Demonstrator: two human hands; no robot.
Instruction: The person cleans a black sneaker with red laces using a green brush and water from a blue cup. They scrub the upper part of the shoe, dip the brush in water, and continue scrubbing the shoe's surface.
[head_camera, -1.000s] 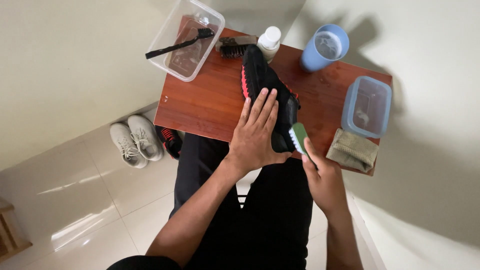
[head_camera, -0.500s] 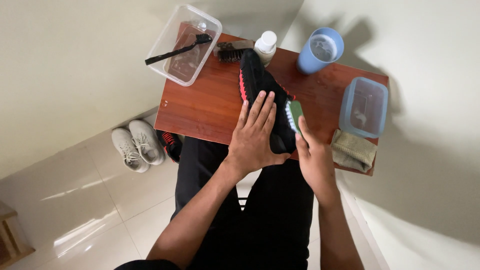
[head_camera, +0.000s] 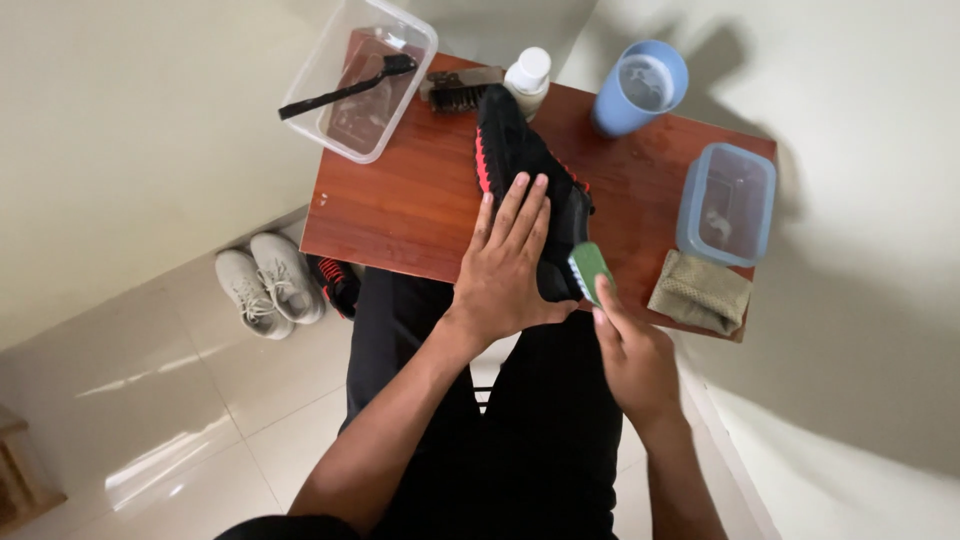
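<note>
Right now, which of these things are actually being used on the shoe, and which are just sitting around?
In use: black shoe, left hand, right hand, green pad.
Lying about: clear tub, blue cup, white bottle, folded cloth, grey sneakers.

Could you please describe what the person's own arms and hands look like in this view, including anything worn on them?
Both forearms are bare, with no sleeves reaching them in view. The left hand and right hand wear no gloves, and no rings, watch or wristbands show. The nails look short and unpainted. Dark black trousers show below the arms.
</note>
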